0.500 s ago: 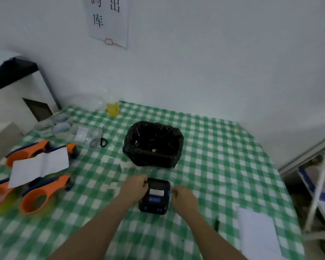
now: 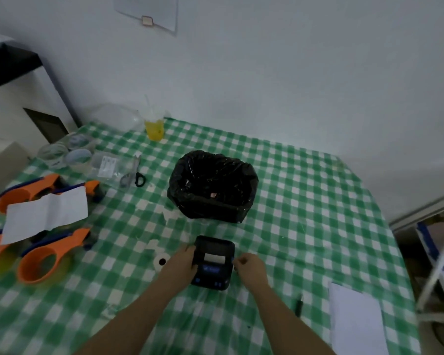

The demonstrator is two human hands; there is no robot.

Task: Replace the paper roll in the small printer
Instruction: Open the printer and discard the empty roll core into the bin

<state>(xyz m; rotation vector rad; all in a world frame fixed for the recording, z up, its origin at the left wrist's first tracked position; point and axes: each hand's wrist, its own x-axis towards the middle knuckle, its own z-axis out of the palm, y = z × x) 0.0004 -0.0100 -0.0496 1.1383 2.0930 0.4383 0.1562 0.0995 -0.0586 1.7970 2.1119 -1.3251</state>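
While the left hand (image 2: pixel 181 262) grips one printer (image 2: pixel 212 262), the right hand (image 2: pixel 250 266), curled, touches its side; one paper roll (image 2: pixel 161 260) nearby.

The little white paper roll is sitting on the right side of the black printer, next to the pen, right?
Not quite. In the head view the white paper roll sits on the table to the left of the black printer, just beside the left hand. The pen lies on the right, well apart from the roll.

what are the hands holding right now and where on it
The left hand grips the small printer by its left side edge. The right hand is curled at its right edge; whether it touches cannot be told.
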